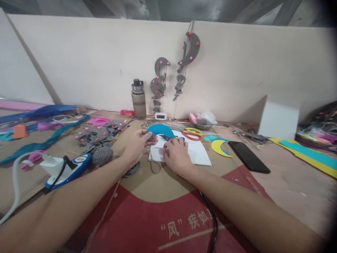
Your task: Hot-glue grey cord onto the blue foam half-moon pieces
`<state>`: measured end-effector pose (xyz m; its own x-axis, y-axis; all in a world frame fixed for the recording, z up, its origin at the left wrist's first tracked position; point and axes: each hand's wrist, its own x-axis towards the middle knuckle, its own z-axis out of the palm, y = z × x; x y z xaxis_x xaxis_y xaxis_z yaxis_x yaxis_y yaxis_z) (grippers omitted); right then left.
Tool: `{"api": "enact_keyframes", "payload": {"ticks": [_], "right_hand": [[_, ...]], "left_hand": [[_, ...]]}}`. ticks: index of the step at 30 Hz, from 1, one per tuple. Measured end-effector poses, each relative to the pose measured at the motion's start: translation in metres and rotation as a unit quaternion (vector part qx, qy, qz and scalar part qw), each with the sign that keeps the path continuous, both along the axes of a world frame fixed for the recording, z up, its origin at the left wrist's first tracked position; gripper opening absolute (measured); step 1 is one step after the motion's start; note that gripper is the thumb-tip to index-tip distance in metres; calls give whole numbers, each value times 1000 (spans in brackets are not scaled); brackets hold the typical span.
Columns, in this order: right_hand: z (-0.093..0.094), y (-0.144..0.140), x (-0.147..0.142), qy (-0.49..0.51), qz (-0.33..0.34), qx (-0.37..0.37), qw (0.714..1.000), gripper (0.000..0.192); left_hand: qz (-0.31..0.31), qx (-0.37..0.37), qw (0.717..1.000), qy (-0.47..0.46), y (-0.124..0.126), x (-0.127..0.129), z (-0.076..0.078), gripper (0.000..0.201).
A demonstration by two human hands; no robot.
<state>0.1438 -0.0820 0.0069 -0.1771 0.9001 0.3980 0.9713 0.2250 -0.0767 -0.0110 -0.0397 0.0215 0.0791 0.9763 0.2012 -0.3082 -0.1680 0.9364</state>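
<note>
My left hand (pixel 140 143) pinches a small grey felt piece (pixel 151 137) between thumb and fingers, above the left edge of a white paper pad (pixel 198 154). On the pad, my right hand (pixel 178 154) has its fingers bent down over a dark blue tool that looks like a glue gun (pixel 167 137), its tip pointing left. The fingers hide most of its body. A blue card shape (pixel 160 130) lies behind both hands. Scissors with red and yellow handles (pixel 194 134) rest beyond my right hand. Grey cord (pixel 156 168) loops out near my left wrist.
On the left are a grey yarn ball (pixel 102 156), grey felt pieces (pixel 96 135) and a blue power strip (pixel 81 161). A water bottle (pixel 138 102) stands by the wall. At right lie a yellow crescent (pixel 219 147) and a black phone (pixel 249 157). A black cable (pixel 214 218) runs under my right forearm.
</note>
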Motion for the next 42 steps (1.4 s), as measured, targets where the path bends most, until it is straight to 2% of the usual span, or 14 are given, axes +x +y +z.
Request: {"api": "enact_keyframes", "payload": {"ticks": [27,42], "right_hand": [[-4,2,3,29,20,24,999,18],[-4,3,2,32,18,23,999,19]], "left_hand": [[-9,0,1000,7,0,-1,-2,17],[-21,1,1000,18,4,-2,-9,20]]}}
